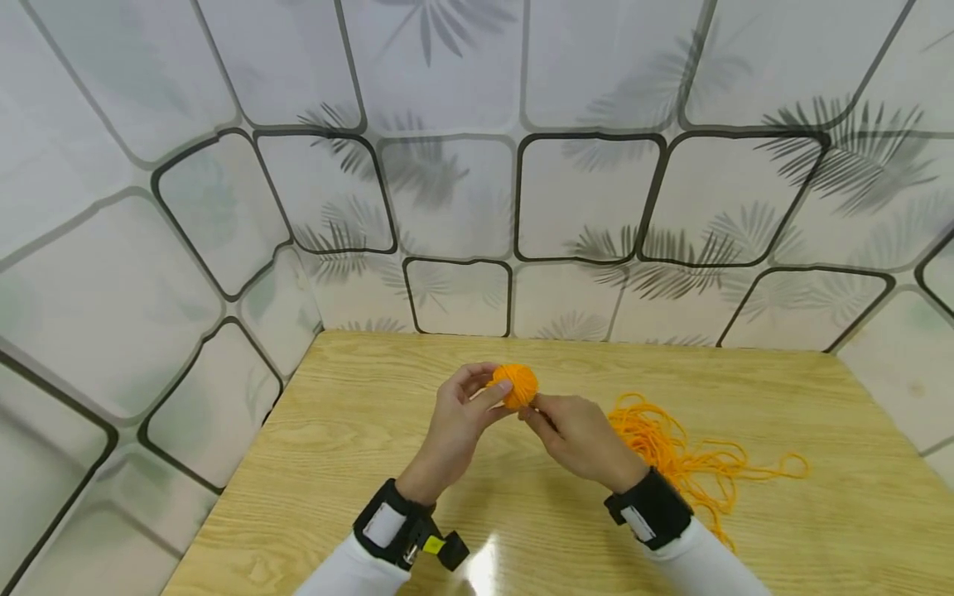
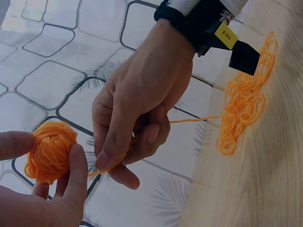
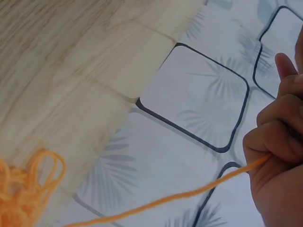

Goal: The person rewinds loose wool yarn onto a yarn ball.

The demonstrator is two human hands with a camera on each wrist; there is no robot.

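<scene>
My left hand (image 1: 460,415) grips a small orange yarn ball (image 1: 516,386) between thumb and fingers, raised over the table. Close beside the ball, my right hand (image 1: 580,437) pinches the yarn strand (image 2: 194,119) that leads off the ball. In the left wrist view the strand passes through the right hand's curled fingers (image 2: 154,132) and runs on to a loose yarn pile (image 2: 241,106). The right wrist view shows the strand leaving the underside of the right hand (image 3: 279,151) toward the pile.
The tangled pile lies on the wooden table (image 1: 358,463) to the right of my hands, with loops trailing forward and right. A pale wall covering (image 1: 455,199) with dark outlines and leaf prints stands behind the table and at its sides.
</scene>
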